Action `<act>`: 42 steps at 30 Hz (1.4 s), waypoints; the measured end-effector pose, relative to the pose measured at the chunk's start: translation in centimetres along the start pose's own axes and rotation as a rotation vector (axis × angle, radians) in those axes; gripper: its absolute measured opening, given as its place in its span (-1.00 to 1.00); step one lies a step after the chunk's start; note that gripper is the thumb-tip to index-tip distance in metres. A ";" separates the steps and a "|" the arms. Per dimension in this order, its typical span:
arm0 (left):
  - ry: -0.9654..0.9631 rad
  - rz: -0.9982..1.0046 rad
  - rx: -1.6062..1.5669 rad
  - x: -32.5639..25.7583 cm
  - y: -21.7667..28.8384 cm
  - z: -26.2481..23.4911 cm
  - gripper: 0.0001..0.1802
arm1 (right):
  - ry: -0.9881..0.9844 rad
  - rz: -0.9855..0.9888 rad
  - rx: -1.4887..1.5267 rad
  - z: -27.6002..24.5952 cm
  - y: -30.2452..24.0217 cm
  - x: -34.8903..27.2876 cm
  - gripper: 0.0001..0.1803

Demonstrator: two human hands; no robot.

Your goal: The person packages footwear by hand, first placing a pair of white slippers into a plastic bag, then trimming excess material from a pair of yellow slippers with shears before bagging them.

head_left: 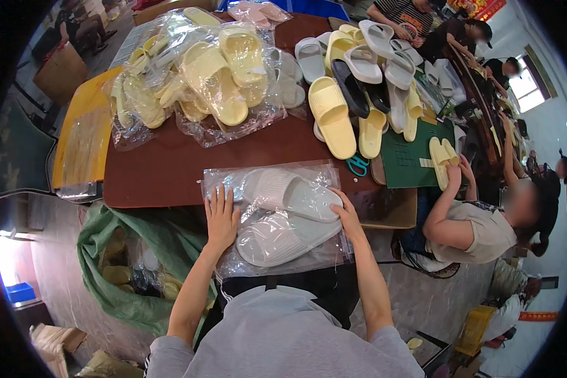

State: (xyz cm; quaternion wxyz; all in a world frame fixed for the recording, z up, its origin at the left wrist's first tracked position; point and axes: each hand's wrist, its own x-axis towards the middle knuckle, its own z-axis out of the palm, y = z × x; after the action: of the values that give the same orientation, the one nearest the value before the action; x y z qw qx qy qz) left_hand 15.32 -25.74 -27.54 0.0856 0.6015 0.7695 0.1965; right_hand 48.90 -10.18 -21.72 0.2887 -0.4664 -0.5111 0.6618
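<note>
Just below the middle of the frame, a clear, crinkled plastic bag (277,217) lies at the near edge of the dark reddish-brown desk (170,167), overhanging it toward the person; inside it sit two pale grey-white foam slide sandals (286,214) with ribbed straps, one above the other. The left hand (222,215) lies flat with fingers spread on the bag's left side, its grip released, pressing the film rather than clutching it. The right hand (346,217) rests on the bag's right edge against the upper sandal's end, fingers extended and not clenched. In the upper left of the frame more clear bags (195,75) are heaped, each holding pale yellow foam slides, glossy film wrinkled over them. In the upper middle right lies a loose pile of unbagged slides (365,82) in yellow, white, grey and black. A pair of teal-handled scissors (358,165) lies just below that pile beside a green cutting mat (412,157). At lower left, below the desk, an open green woven sack (126,264) holds yellowish items. At right another person's hand (455,176) holds a yellow slide (441,160).
</note>
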 end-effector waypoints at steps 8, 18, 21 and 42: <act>0.005 -0.009 0.019 0.1 0.3 -0.5 -0.23 | 0.304 -0.139 -0.054 -7.6 -4.4 -4.7 -0.39; 0.045 0.022 0.029 0.1 0.1 -0.6 -0.23 | 0.893 -0.407 0.489 -12.0 -2.8 -7.9 -0.27; 0.025 0.020 0.021 0.0 0.0 -0.6 -0.22 | 0.960 -0.561 0.578 -11.5 -3.1 -3.8 -0.26; -0.045 -0.024 0.021 -0.1 0.5 -2.0 -0.18 | 0.653 0.142 0.327 -17.0 -1.7 7.7 -0.24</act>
State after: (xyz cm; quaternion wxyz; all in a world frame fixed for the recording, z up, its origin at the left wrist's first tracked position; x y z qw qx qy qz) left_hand 14.98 -26.11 -25.52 0.0988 0.5975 0.7766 0.1739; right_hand 61.16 3.87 -23.31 0.4609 -0.6349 -0.2459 0.5693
